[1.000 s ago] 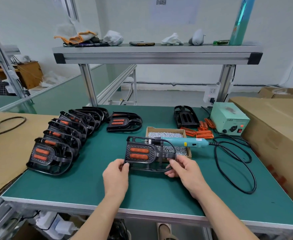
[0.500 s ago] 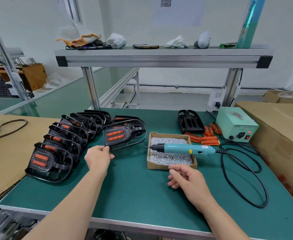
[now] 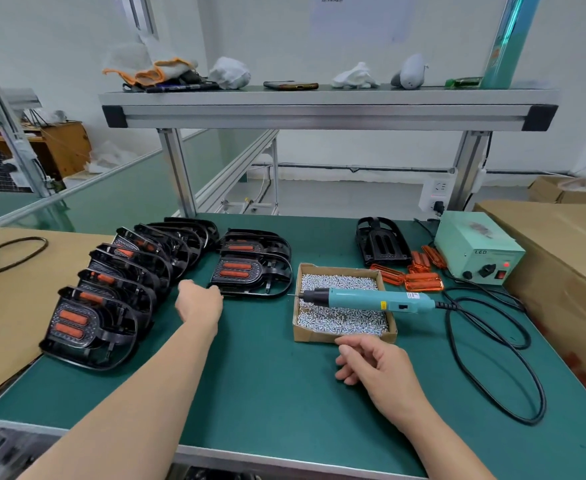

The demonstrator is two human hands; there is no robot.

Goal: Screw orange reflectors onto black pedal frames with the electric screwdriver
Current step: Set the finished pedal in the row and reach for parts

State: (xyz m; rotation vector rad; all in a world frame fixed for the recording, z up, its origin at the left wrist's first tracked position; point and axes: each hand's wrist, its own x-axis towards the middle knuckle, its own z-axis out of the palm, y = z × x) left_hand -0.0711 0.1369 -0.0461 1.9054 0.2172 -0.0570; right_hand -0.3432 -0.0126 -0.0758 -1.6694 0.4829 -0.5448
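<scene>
The left hand (image 3: 199, 301) is reaching forward across the green desk (image 3: 267, 393), its back turned to the camera and its fingertips meeting the near left corner of a black pedal frame (image 3: 260, 271). The fingers are blurred and mostly hidden, so I cannot tell whether they are gripping the frame or only touching it. That frame is lying flat with 2 orange reflectors (image 3: 236, 269) seated in it, and a second fitted pedal (image 3: 250, 242) is sitting right behind it.

The right hand (image 3: 378, 368) is hovering low over the desk, well apart from the pedal frame, with its fingers loosely curled and holding nothing. It is just in front of a cardboard box (image 3: 347, 336) filled with screws (image 3: 336, 282). The electric screwdriver (image 3: 371, 299) is lying across the top of the box with its bit pointing left toward the pedal frame. Neither hand is touching it, and its black cable (image 3: 445, 305) is looping over the desk at the right.

To the left of the left hand, a row of fitted pedals (image 3: 104, 299) is leaning one on another beside a cardboard sheet (image 3: 4, 306). Beyond the box, a bare frame (image 3: 381, 244) is standing next to loose reflectors (image 3: 419, 277) and a pale green power unit (image 3: 478, 247).
</scene>
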